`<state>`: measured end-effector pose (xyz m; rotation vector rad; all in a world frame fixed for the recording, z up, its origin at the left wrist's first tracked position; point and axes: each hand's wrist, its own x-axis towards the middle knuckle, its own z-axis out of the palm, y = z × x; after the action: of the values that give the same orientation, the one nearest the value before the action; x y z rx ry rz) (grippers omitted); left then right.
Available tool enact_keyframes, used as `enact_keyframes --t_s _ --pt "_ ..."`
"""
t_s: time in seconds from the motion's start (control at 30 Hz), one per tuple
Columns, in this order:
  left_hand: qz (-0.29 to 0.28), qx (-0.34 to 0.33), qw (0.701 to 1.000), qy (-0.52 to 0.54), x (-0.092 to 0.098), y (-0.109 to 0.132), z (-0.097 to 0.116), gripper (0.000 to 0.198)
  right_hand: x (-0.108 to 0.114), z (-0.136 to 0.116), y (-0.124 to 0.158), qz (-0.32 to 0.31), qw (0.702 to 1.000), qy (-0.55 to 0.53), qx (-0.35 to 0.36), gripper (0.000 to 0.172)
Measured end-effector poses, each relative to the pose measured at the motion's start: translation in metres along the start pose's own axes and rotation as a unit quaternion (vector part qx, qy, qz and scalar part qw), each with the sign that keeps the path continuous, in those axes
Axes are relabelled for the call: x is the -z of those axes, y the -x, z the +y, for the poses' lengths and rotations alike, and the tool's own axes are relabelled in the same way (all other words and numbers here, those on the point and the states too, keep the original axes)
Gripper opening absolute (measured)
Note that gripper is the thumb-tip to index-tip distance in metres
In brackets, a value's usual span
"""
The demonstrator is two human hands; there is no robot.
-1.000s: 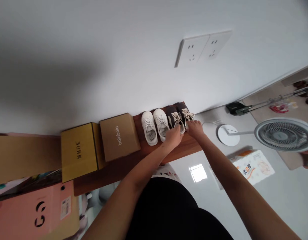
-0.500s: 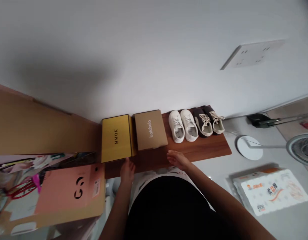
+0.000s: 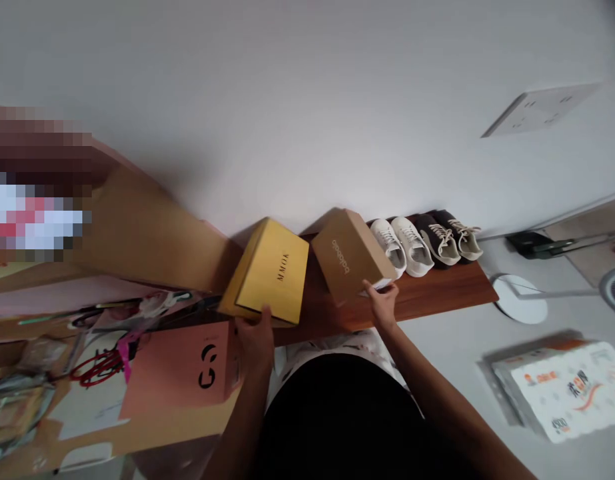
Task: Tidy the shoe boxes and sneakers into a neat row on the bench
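Note:
My left hand (image 3: 257, 339) grips the near left side of a yellow shoebox (image 3: 280, 270) marked MMOK, which is tilted. A brown shoebox (image 3: 348, 257) marked balabala is also tilted, and my right hand (image 3: 384, 301) holds its near right corner, thumb on top. Both boxes are over the left part of a reddish-brown wooden board (image 3: 437, 290) against the wall. To the right of the brown box stands a pair of white sneakers (image 3: 412, 248), partly hidden by it. Dark lace-up sneakers (image 3: 441, 240) with pale laces stand beside those.
On the left are a pink box (image 3: 180, 370), red cable (image 3: 94, 367) and a cardboard carton (image 3: 152, 227). To the right, a white tissue pack (image 3: 570, 393), a round white base (image 3: 520, 300) and a fan (image 3: 614, 290) stand on the floor. A socket plate (image 3: 542, 110) is on the wall.
My hands have moved forward from the board's near edge and taken hold of the two shoeboxes. Both boxes have gone from lying flat to tilted. The view has shifted left.

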<state>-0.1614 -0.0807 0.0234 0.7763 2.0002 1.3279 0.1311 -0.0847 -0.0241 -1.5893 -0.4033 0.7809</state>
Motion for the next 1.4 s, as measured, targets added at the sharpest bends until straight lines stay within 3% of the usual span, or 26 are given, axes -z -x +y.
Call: enact_keyframes --t_s 0.07,0.1,0.17,0.23,0.33,0.4,0.47,0.57,0.73,0.87,1.0,1.13,1.2,1.3,1.4 --pt "-0.088 -0.171 0.97 -0.146 0.016 0.002 -0.009 0.031 0.006 0.002 0.011 -0.007 0.984 0.095 0.153 0.071" --pt "-0.142 -0.233 0.94 -0.204 0.019 0.002 -0.015 0.024 0.006 0.004 0.016 -0.043 0.965 0.15 0.213 0.063" --pt "-0.237 -0.294 0.881 -0.284 0.017 0.003 -0.03 0.009 0.0 0.009 0.022 -0.145 0.907 0.272 0.286 0.033" --pt "-0.308 -0.311 0.829 -0.347 0.009 0.003 -0.045 0.017 -0.011 0.016 0.025 -0.226 0.841 0.389 0.301 0.013" --pt "-0.388 -0.3 0.774 -0.401 0.0 0.004 -0.064 0.032 -0.024 0.023 0.023 -0.274 0.77 0.503 0.279 0.022" --pt "-0.416 -0.274 0.772 -0.395 -0.003 0.004 -0.073 0.039 -0.03 0.025 0.02 -0.29 0.749 0.533 0.265 0.027" --pt "-0.424 -0.242 0.796 -0.358 -0.005 0.004 -0.079 0.043 -0.034 0.025 0.016 -0.3 0.74 0.546 0.255 0.03" --pt "-0.432 -0.204 0.824 -0.304 -0.008 0.004 -0.086 0.043 -0.038 0.022 0.01 -0.311 0.738 0.55 0.239 0.03" --pt "-0.451 -0.221 0.791 -0.349 -0.008 0.012 -0.092 0.049 -0.037 0.017 0.01 -0.314 0.75 0.539 0.218 0.031" --pt "-0.432 -0.216 0.793 -0.372 -0.006 0.022 -0.088 0.056 -0.032 0.015 0.01 -0.324 0.744 0.545 0.212 0.032" --pt "-0.413 -0.166 0.838 -0.314 -0.01 0.033 -0.078 0.051 -0.033 0.009 0.005 -0.349 0.745 0.533 0.199 0.029" --pt "-0.361 -0.123 0.89 -0.251 -0.013 0.043 -0.065 0.037 -0.026 -0.004 0.0 -0.389 0.77 0.472 0.183 0.031" --pt "-0.32 -0.099 0.915 -0.224 -0.014 0.052 -0.056 0.029 -0.006 -0.01 -0.005 -0.392 0.792 0.431 0.18 0.031" --pt "-0.267 -0.056 0.945 -0.182 -0.021 0.073 -0.038 0.025 0.048 -0.02 -0.021 -0.367 0.831 0.375 0.183 0.027" --pt "-0.297 -0.044 0.941 -0.155 -0.051 0.108 -0.013 0.024 0.114 -0.033 -0.053 -0.269 0.875 0.361 0.176 0.025"
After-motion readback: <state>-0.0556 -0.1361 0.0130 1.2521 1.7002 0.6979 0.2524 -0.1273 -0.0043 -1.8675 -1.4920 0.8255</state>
